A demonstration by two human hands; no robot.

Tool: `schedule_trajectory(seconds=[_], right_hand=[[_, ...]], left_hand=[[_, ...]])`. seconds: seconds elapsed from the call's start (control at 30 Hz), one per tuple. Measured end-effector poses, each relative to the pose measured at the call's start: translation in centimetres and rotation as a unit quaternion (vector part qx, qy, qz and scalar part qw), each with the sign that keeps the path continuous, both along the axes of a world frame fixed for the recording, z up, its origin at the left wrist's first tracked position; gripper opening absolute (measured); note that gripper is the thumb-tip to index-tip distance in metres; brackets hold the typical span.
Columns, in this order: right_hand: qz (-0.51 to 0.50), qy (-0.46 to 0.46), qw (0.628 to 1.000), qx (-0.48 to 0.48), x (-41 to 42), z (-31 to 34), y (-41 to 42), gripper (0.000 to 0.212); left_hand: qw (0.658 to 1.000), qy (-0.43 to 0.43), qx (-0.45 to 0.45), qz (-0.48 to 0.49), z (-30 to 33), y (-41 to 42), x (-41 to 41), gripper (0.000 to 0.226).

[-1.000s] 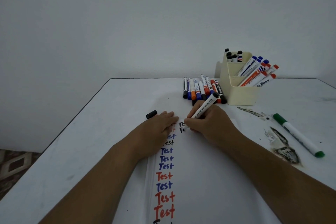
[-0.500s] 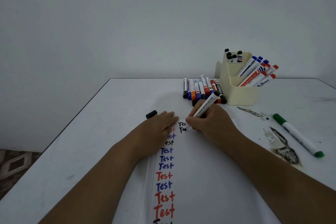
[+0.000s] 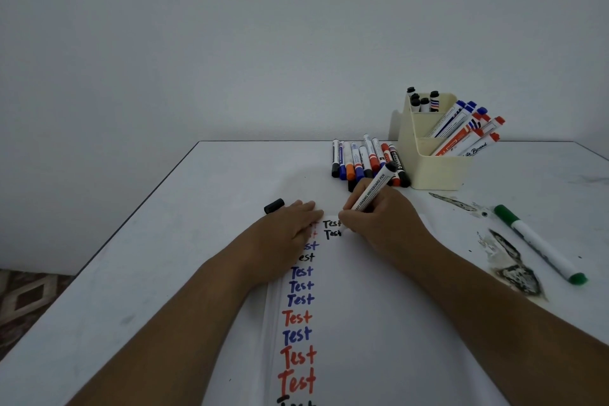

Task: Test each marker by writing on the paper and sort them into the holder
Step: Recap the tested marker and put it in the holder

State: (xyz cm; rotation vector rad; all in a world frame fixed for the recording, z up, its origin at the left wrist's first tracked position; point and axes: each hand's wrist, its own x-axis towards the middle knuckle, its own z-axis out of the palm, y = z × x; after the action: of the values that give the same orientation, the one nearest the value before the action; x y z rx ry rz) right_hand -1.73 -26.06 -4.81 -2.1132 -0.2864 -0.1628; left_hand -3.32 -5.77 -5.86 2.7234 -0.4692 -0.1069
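While right fingers pinch a marker, left fingers lie flat on stained table's paper

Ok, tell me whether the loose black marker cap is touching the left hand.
Apart. The head view shows the loose black marker cap lying on the white table just beyond the left hand, with a strip of bare tabletop between them.

Left hand flat, fingers straight. Right hand curled, pinching.
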Motion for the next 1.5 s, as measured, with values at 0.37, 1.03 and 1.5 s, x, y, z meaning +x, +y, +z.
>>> schedule_trajectory(seconds=[0.37, 1.03, 1.5], right_hand=[[-0.024, 0.050, 0.986, 0.159, 0.0, -0.1, -0.4, 0.016], [0.008, 0.125, 0.951, 0.282, 0.6, -0.1, -0.6, 0.013], [0.055, 0.096, 0.946, 0.305, 0.4, 0.2, -0.7, 0.026]], left_hand=[[0.966, -0.192, -0.029, 0.173, 0.3, 1.0, 0.4, 0.039], [0.961, 0.043, -0.108, 0.253, 2.7, 4.4, -0.6, 0.038], [0.976, -0.050, -0.141, 0.156, 2.8, 5.0, -1.1, 0.042]])
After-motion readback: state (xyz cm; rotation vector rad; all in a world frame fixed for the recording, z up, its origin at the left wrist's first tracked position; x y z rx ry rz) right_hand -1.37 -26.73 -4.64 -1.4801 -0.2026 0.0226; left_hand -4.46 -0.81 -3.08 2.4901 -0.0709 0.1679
